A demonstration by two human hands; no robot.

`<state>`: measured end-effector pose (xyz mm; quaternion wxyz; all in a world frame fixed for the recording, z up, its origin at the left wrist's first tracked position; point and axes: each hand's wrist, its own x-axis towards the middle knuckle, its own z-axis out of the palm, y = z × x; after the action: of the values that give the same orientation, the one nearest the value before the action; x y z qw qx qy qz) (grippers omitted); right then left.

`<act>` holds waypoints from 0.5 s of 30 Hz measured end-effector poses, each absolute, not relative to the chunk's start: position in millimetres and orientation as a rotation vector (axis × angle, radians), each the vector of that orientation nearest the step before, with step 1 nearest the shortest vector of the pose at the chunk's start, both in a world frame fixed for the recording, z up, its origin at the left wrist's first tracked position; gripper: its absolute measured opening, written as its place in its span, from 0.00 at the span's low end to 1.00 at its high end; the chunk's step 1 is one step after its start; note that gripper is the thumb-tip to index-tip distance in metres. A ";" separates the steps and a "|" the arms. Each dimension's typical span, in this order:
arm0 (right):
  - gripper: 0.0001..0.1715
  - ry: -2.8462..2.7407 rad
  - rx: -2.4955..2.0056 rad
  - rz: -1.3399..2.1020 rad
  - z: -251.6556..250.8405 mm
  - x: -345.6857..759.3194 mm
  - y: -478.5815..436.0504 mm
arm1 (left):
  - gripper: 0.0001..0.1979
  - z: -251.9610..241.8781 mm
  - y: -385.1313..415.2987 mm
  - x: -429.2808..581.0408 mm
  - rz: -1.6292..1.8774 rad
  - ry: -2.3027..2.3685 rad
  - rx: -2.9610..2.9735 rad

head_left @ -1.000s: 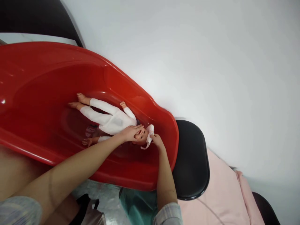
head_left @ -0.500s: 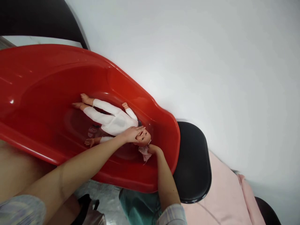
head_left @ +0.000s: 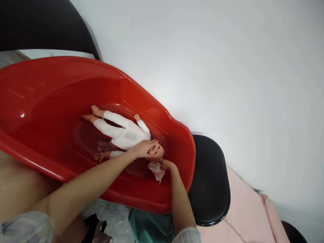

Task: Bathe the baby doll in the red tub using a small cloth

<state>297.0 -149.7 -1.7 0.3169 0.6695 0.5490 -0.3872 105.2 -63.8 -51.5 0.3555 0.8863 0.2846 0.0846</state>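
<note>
A baby doll (head_left: 124,135) in a white suit lies on its back inside a red plastic tub (head_left: 50,101). My left hand (head_left: 144,148) rests over the doll's neck and chin, fingers curved around it. Just below the doll's head, my right hand (head_left: 167,165) is closed on a small pink cloth (head_left: 157,170) that hangs against the head.
The tub rests partly on a black round stool (head_left: 212,182). A pink towel (head_left: 243,216) lies at the lower right. A white wall fills the background, with a dark chair back (head_left: 43,27) at the upper left. A black bag (head_left: 93,226) sits on the floor below.
My right hand has brought the pink cloth from the top of the doll's head down to its underside. The left hand has stayed on the doll.
</note>
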 end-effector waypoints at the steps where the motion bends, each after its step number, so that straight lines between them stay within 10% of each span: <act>1: 0.26 1.438 1.756 -1.017 -0.8 296.7 -149.6 | 0.46 -50.9 -64.2 105.1 0.222 0.738 2.288; 15: 0.22 1.442 1.794 -1.043 10.1 292.4 -150.0 | 0.45 -43.1 -67.6 102.3 0.213 0.746 2.276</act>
<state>292.4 -150.0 10.1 0.3026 0.6766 0.5438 -0.3936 102.3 -67.6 -43.1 0.3603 0.8829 0.2895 0.0826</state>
